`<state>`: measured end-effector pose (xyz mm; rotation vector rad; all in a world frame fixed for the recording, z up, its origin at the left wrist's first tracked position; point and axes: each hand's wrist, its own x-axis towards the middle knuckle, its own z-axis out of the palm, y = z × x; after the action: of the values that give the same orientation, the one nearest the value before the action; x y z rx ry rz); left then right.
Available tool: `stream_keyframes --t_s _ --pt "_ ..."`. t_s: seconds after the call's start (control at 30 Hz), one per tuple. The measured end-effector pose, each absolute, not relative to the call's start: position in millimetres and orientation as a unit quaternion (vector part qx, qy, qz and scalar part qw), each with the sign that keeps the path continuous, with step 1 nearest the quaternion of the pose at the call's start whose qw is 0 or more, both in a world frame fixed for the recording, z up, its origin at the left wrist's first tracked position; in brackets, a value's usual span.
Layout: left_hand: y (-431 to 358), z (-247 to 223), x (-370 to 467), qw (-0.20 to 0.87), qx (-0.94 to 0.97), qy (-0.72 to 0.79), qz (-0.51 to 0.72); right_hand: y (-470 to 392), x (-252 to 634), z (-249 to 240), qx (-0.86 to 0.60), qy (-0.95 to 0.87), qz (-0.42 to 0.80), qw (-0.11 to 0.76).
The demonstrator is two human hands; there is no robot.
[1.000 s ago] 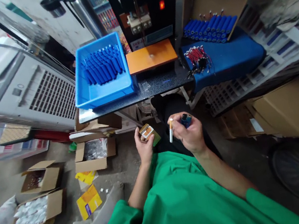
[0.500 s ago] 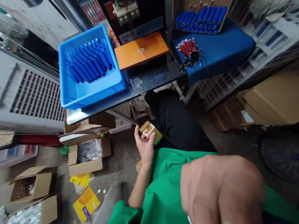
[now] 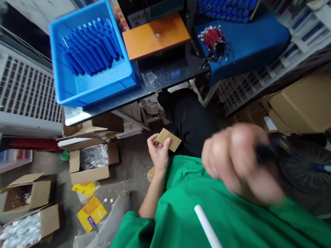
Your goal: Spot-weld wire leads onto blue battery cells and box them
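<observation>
My left hand [image 3: 159, 150] holds a gold cigarette pack [image 3: 170, 140] above my lap, thumb on top and fingers beneath. The pack's flat face is turned up and no cigarettes show. A white cigarette [image 3: 211, 235] sticks up from the bottom edge of the view, close to the camera, touched by neither hand. To the right of it, my right hand [image 3: 238, 158] is raised in front of my green shirt, smeared by motion. Its fingers are curled, and a dark blue-black object [image 3: 269, 149] shows beside them, too blurred to name.
On the bench stand a blue bin [image 3: 94, 85] of blue cylindrical cells and an orange block [image 3: 156, 35]. Red and black wires [image 3: 215, 42] lie on a blue cloth [image 3: 254, 46], with more cells behind. Cardboard boxes [image 3: 95, 172] stand on the floor at left; another box [image 3: 315, 101] is at right.
The pack in my left hand showed its cigarettes before; now they are out of sight. My right hand has moved up and away from the camera, and the cigarette is now in plain view.
</observation>
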<state>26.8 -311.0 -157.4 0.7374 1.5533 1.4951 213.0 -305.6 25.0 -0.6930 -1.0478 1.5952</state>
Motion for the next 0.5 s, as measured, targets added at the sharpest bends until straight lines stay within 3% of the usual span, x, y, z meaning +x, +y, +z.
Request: stream_keyframes --t_s 0.13,0.27,0.5 --pt "-312 -159 19 0.411 0.275 0.662 0.564 -256 185 -42 -0.35 -0.282 0.697 0.559" --pt "-313 -166 5 0.426 0.271 0.669 0.546 -249 164 -97 -0.424 -0.197 0.738 0.486" --pt "-289 -138 -13 0.368 0.244 0.645 0.623 -265 161 -103 -0.432 -0.302 0.691 0.495"
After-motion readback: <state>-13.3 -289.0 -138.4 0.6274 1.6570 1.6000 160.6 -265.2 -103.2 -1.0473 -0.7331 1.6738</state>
